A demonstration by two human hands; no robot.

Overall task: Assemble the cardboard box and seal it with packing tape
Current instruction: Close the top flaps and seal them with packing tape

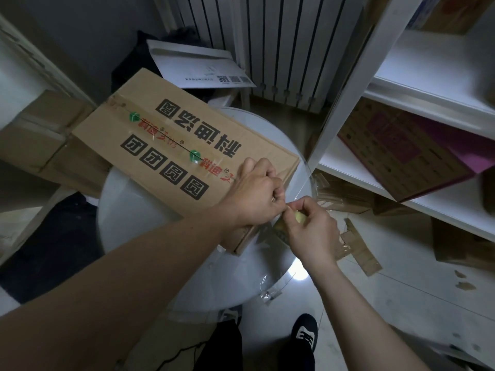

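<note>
A brown cardboard box (pixel 166 135) with large black characters lies closed on a round white table (pixel 128 210). Clear printed packing tape (pixel 171 141) runs along its top seam. My left hand (pixel 254 194) rests curled on the box's near right corner and pinches the tape end there. My right hand (pixel 310 226) is just beside it, fingers curled round a small yellowish tool (pixel 299 217) at the box's edge; what the tool is stays unclear. The two hands touch at the fingertips.
White shelving (pixel 417 108) stands at the right with a purple-brown box (pixel 401 148) on it. Flattened cardboard (pixel 42 140) is stacked at the left. A white envelope (pixel 198 65) lies behind the box, before a radiator (pixel 281 46). Cardboard and tape scraps (pixel 359 250) litter the floor.
</note>
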